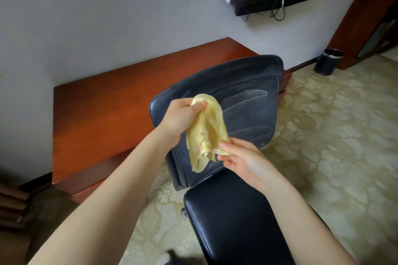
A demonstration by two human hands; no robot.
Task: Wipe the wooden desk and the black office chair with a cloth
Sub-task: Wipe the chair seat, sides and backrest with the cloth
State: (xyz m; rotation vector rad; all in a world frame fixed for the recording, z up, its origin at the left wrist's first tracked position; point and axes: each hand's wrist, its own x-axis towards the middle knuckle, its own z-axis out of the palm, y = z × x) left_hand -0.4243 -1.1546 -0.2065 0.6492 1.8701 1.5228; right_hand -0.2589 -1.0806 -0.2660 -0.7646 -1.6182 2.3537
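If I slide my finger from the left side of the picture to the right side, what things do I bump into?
wooden desk → left hand → yellow cloth → right hand → black waste bin → wooden cabinet. The black office chair spreads behind both hands and the cloth, so I left it out.

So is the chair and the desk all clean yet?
Not quite. The chair back shows curved wipe streaks, so it looks begun, with pale dust left. Right now the left hand and right hand hold the yellow cloth in the air, wiping nothing. The seat and the wooden desk show no clear marks, so I cannot tell if they are done.
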